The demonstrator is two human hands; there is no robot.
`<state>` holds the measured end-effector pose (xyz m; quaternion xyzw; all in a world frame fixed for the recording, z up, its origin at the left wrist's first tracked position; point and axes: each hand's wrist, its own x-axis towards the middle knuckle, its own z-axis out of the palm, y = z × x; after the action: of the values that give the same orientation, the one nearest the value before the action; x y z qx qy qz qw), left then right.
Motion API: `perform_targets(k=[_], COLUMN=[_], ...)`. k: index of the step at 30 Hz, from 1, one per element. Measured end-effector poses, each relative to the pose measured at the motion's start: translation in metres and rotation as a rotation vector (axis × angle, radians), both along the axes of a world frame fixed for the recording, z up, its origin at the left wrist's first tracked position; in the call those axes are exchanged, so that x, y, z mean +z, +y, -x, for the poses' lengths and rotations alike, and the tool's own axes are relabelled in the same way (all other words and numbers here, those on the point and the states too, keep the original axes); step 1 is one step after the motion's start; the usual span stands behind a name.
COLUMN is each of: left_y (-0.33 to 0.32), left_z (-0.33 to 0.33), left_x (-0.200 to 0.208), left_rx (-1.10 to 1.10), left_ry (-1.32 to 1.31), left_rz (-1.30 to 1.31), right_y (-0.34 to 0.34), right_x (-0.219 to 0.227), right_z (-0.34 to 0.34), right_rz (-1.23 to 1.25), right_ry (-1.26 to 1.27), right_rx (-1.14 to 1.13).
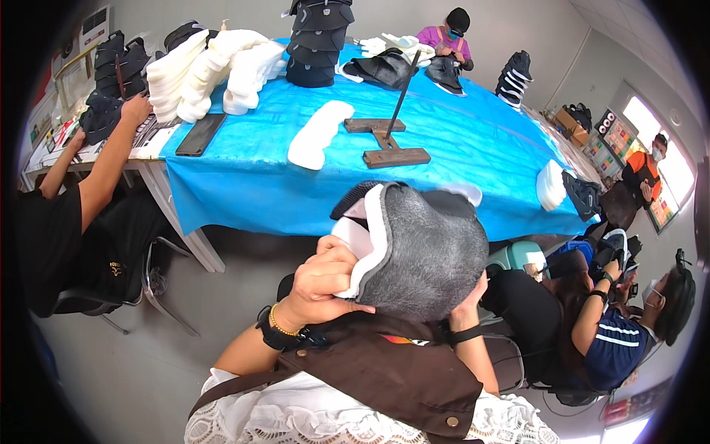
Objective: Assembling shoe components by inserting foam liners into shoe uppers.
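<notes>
Head view: grey fuzzy cap piece point(425, 251), white-lined.

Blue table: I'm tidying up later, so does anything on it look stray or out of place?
One white foam pad lies alone mid-cloth on the blue table, apart from the white pad stacks at the far left. The wooden stand has its rod leaning, not upright. Nothing looks spilled or damaged.

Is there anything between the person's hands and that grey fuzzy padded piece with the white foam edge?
Nothing visible. The left hand already grips the white foam edge of the grey fuzzy padded piece, thumb and fingers pressed against it. The right hand is mostly hidden behind the piece's lower right side, apparently touching it too.
</notes>
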<state>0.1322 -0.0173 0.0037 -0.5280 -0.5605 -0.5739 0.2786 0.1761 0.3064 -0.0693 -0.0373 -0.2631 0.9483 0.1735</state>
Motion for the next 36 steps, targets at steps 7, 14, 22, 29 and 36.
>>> perform_targets(k=[7,14,22,29,36], left_y=[0.007,0.014,-0.020,-0.014,-0.006], left_z=[-0.007,0.009,0.025,-0.004,-0.003], left_x=[-0.009,-0.043,-0.055,-0.060,-0.076], left_rx=[0.177,0.163,-0.217,-0.487,-0.552], left_ry=[0.139,0.146,-0.393,-1.177,-1.201], left_rz=[0.110,0.348,0.870,0.338,0.292], right_y=[-0.026,-0.060,-0.070,-0.080,-0.078], right_x=[0.045,0.057,0.018,0.013,0.001], right_z=[-0.031,-0.034,-0.031,-0.035,-0.043], right_rz=[-0.229,-0.261,-0.444,-0.560,-1.020], right_ry=[0.143,-0.131,-0.161,-0.119,-0.325], right_rx=[0.540,0.397,0.322,0.308,0.080])
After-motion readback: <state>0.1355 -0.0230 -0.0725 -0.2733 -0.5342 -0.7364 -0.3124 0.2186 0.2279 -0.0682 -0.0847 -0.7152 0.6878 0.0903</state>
